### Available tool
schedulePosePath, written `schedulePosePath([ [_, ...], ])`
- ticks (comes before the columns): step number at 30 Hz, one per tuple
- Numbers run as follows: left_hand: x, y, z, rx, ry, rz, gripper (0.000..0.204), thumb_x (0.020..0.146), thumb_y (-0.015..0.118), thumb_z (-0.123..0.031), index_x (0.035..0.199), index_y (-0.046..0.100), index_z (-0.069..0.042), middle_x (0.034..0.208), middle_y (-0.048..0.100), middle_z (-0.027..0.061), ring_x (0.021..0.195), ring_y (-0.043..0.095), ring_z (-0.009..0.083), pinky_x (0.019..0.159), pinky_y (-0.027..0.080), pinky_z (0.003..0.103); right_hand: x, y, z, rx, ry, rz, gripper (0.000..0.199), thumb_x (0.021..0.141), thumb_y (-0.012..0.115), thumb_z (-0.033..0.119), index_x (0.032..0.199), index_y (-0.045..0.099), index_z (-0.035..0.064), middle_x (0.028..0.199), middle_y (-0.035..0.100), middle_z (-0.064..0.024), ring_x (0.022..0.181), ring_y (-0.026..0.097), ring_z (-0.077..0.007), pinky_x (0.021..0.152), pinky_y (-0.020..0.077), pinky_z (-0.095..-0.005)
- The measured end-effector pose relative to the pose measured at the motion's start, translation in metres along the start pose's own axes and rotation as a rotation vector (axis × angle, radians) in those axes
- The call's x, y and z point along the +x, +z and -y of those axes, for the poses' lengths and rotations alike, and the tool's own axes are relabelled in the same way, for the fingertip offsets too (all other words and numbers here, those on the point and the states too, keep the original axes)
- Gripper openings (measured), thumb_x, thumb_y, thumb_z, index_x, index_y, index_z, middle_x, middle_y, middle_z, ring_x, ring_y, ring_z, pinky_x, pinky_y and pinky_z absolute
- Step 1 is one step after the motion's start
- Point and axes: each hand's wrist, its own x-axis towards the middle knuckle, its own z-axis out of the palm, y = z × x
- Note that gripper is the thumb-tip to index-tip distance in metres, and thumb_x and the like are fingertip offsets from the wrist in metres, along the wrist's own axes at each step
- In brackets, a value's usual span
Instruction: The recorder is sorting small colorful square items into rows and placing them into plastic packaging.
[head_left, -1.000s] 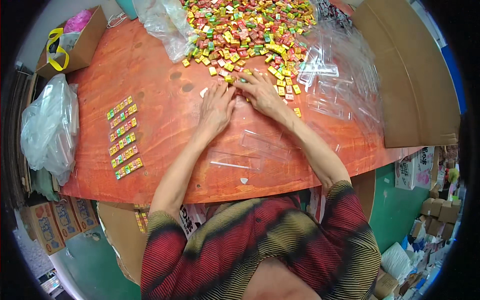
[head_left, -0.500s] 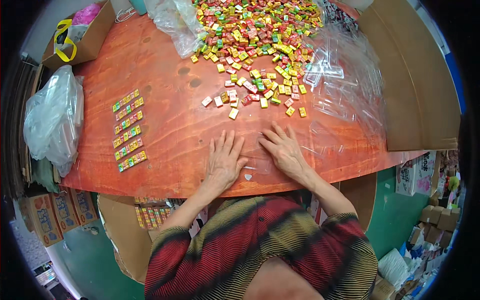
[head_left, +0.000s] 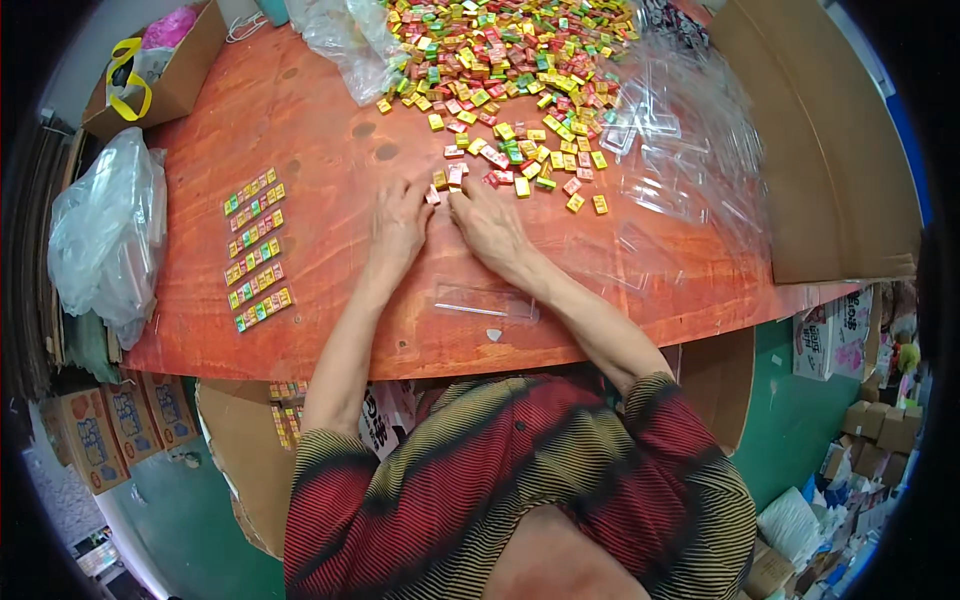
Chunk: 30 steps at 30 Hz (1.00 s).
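Both my hands reach forward to the near edge of a large pile of small red, yellow and green boxes [head_left: 510,60]. My left hand [head_left: 403,225] curls its fingers against a small pale-pink box [head_left: 433,196] at their tips. Close beside it, my right hand [head_left: 490,225] bends its fingers down on a small yellow box [head_left: 455,189]; its fingertips are partly hidden. Nearer my body a clear plastic tray [head_left: 485,302] lies on the red wooden table [head_left: 330,230]. A small whitish chip [head_left: 494,336] lies beside that tray.
Several filled strips of boxes [head_left: 255,247] lie in a column at the left. Clear plastic trays [head_left: 690,150] heap up at the right beside a tall cardboard sheet [head_left: 830,150]. Plastic bags [head_left: 108,235] stand at the left edge, below an open carton [head_left: 165,85].
Both hands have moved forward from the table's near part to the small boxes, and their fingers have curled. The clear tray that lay under them is now uncovered.
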Motion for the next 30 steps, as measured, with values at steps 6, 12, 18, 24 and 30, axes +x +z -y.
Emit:
schedulePosePath([
  [6,-0.025,0.002,-0.018,-0.155,-0.005,-0.023,0.029,0.070,0.064,-0.005,0.097,0.055,-0.002,0.089,0.051,0.0146,0.083,0.051,0.0326,0.072,0.042,0.041,-0.022,-0.016,-0.012,0.082,-0.108,0.077,0.013,0.079,0.049,0.005,0.091,0.051,-0.0002,0.090,0.050,-0.0158,0.083,0.053,-0.0324,0.070,0.0438,-0.0396],
  [12,-0.022,-0.004,-0.021,-0.226,-0.067,-0.038,0.029,0.071,0.064,-0.005,0.099,0.055,-0.003,0.092,0.051,0.0134,0.082,0.053,0.0315,0.072,0.044,0.040,-0.015,-0.022,-0.014,0.213,-0.018,0.140,0.021,0.078,0.056,0.007,0.097,0.050,0.0004,0.093,0.048,-0.0161,0.083,0.052,-0.0335,0.072,0.0436,-0.0395],
  [18,-0.016,-0.004,-0.021,-0.245,-0.019,0.025,0.032,0.070,0.064,-0.005,0.101,0.055,-0.003,0.092,0.050,0.0130,0.084,0.053,0.0307,0.073,0.044,0.038,-0.003,-0.025,-0.001,0.113,0.108,0.269,0.027,0.078,0.058,0.010,0.103,0.050,0.0033,0.095,0.049,-0.0166,0.085,0.052,-0.0336,0.072,0.0437,-0.0406],
  [24,-0.018,-0.007,-0.027,-0.246,-0.043,0.063,0.035,0.070,0.065,-0.007,0.105,0.057,-0.008,0.088,0.049,0.0118,0.084,0.052,0.0293,0.073,0.044,0.039,-0.016,-0.035,0.002,0.228,0.023,0.184,0.029,0.080,0.058,0.013,0.106,0.050,0.0048,0.097,0.050,-0.0159,0.089,0.053,-0.0339,0.071,0.0451,-0.0407],
  [30,-0.012,-0.002,-0.036,-0.208,-0.011,0.072,0.037,0.070,0.068,-0.012,0.106,0.058,-0.010,0.085,0.048,0.0099,0.081,0.052,0.0275,0.071,0.043,0.040,0.004,-0.040,-0.019,-0.056,0.203,0.091,0.025,0.083,0.054,0.015,0.105,0.052,0.0043,0.093,0.050,-0.0174,0.083,0.055,-0.0342,0.067,0.0461,-0.0427],
])
